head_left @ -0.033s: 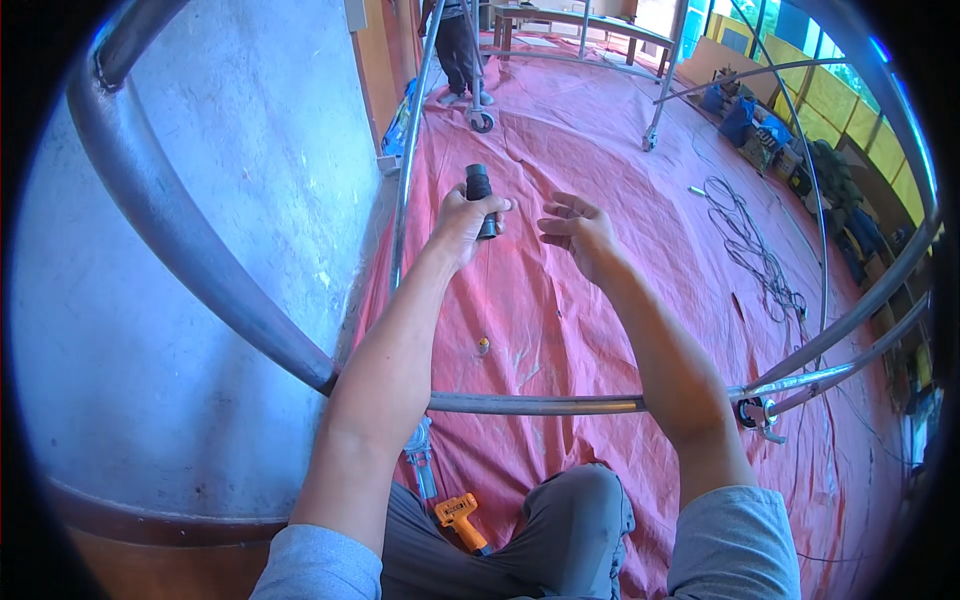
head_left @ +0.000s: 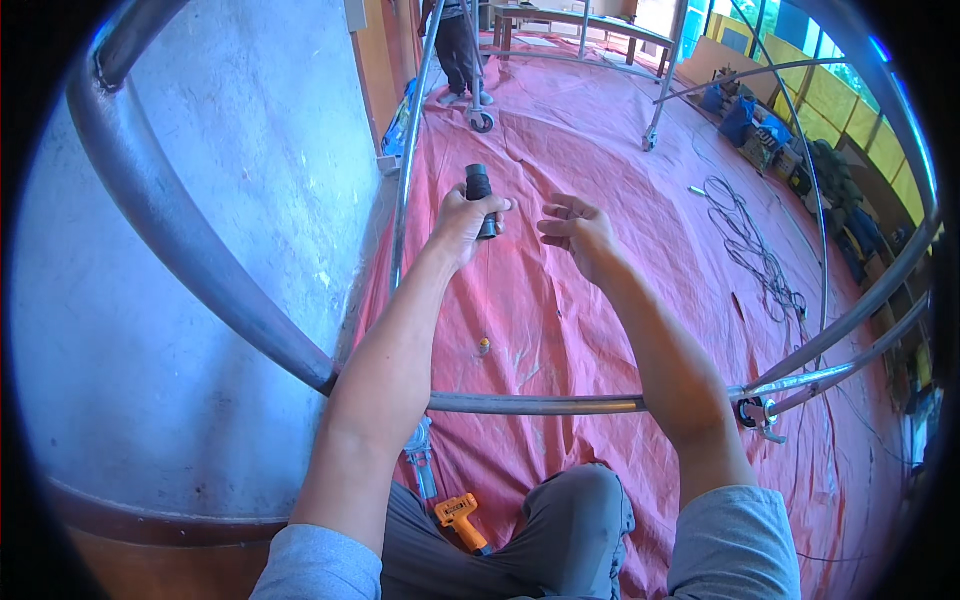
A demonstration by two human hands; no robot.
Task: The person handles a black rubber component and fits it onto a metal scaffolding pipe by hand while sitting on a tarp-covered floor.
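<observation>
My left hand (head_left: 462, 226) is closed around a short dark cylinder (head_left: 479, 186), a tube-like piece with a ridged black band about its middle. Both ends of it stick out past the fingers; its exact kind does not show. To the right of it, my right hand (head_left: 580, 232) is held in the air with fingers apart and nothing in them. Both forearms reach over a horizontal metal pipe (head_left: 530, 404). An orange cordless power tool (head_left: 460, 515) rests by my legs, near a grey-blue metal fitting (head_left: 421, 462).
Curved scaffold tubing (head_left: 170, 210) frames me, beside a pale wall (head_left: 260, 150). A red tarpaulin (head_left: 560, 330) covers the floor. Coiled cable (head_left: 745, 240) lies to the right, bags (head_left: 738, 120) beyond it. Another person (head_left: 457, 55) stands near a caster wheel (head_left: 482, 122).
</observation>
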